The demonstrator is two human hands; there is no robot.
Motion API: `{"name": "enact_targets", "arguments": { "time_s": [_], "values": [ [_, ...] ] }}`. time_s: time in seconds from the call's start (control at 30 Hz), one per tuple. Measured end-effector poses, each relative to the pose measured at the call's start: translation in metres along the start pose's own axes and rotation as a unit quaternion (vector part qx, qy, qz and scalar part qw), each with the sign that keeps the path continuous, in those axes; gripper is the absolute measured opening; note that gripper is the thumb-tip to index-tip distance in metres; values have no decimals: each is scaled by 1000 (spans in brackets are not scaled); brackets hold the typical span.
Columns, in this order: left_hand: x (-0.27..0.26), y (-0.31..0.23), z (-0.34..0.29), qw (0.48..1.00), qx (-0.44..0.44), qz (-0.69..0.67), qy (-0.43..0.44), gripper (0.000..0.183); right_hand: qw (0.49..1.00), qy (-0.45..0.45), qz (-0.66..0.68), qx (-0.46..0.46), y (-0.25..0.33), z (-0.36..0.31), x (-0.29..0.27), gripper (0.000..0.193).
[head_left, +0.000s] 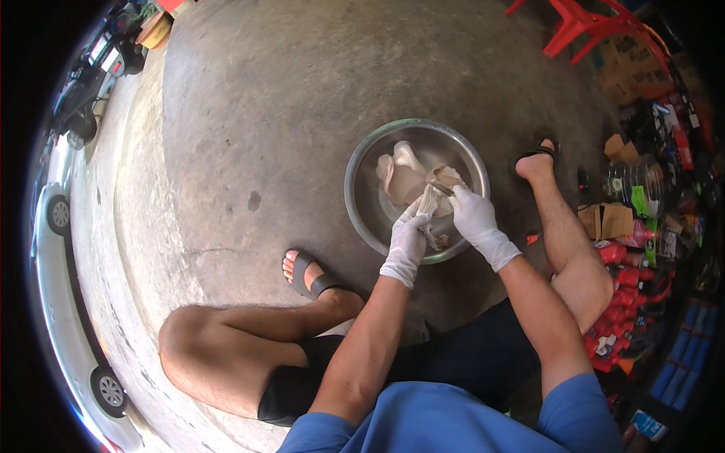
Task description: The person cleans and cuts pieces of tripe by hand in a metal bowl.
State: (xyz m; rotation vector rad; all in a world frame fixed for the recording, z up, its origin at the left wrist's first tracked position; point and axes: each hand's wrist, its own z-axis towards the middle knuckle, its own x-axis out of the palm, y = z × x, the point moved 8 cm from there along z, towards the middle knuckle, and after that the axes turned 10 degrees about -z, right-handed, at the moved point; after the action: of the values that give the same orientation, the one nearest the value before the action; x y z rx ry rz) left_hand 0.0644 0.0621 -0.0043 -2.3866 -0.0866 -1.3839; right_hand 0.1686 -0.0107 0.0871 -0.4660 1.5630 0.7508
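A round steel basin (355,177) sits on the floor in front of me, with several pale oyster mushrooms (404,181) inside it. Over its near part, my left hand (408,240) in a white glove is closed on a mushroom (429,199) whose ridged gills show. My right hand (479,220), gloved too, is closed on a small knife (442,189); its short dark blade points left at the mushroom's upper end. The knife's handle is hidden in the glove. Brownish mushroom pieces (439,241) lie by the basin's near wall.
My sandalled feet stand either side of the basin on the concrete floor (249,136). On the right are cardboard boxes (608,220), red bottles (619,302) and a clear plastic jar (633,181). A red plastic chair (578,26) stands far right; a silver car (64,302) is at the left.
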Motion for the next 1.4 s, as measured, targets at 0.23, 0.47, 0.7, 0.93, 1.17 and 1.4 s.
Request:
{"name": "enact_targets", "arguments": {
  "time_s": [0.23, 0.47, 0.7, 0.93, 1.17, 1.4],
  "values": [
    [1, 2, -4, 1000, -14, 0, -19, 52, 995, 83, -55, -29, 8, 0, 18, 19],
    [4, -1, -1, 999, -12, -45, 28, 44, 997, 49, 50, -20, 4, -8, 12, 17],
    [3, 2, -5, 998, -36, 40, 33, 35, 996, 48, 7, -72, 22, -17, 11, 12],
    [-4, -1, 0, 1000, 11, 11, 16, 35, 997, 18, 5, -77, 24, -17, 3, 12],
    [-2, 7, 3, 999, -26, -28, 16, 44, 999, 13, -4, -53, 8, -10, 7, 13],
    [-17, 10, 6, 988, -61, -142, -17, 40, 994, 7, 50, -97, 26, -20, 10, 13]
  ]
}}
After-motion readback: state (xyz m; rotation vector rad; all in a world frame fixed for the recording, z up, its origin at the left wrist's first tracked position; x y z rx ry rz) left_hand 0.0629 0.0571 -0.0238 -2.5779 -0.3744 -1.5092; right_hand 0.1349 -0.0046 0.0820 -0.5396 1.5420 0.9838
